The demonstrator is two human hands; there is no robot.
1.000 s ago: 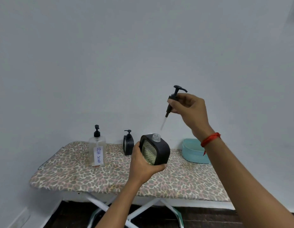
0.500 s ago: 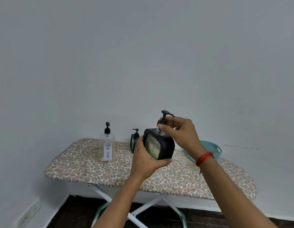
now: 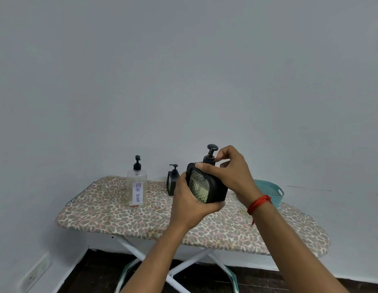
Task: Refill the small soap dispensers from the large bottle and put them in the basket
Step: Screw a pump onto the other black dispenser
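- On the left of the ironing board (image 3: 124, 216), the large clear bottle (image 3: 137, 188) with the "DISH SOAP" label stands upright with its pump on. It looks almost empty, but I cannot tell this for sure.
- Just right of it, a second small black dispenser (image 3: 172, 182) stands on the board, with its pump on, partly hidden behind your hand. It is not in the basket yet, and I cannot tell if it is refilled.
- Your left hand (image 3: 189, 205) grasps the body of the small black dispenser (image 3: 207, 185) from below and behind, and holds it lifted above the board, a little tilted.
- Your right hand (image 3: 230, 172) comes over the top: the thumb lies on the upper edge of the dispenser and the fingers pinch the collar of its pump (image 3: 211, 154). I judge that you are screwing the pump on.
- At the right, behind your right wrist, the teal basket (image 3: 270, 192) waits. I see nothing in it, but part of it is hidden. So both dispensers must yet go there.
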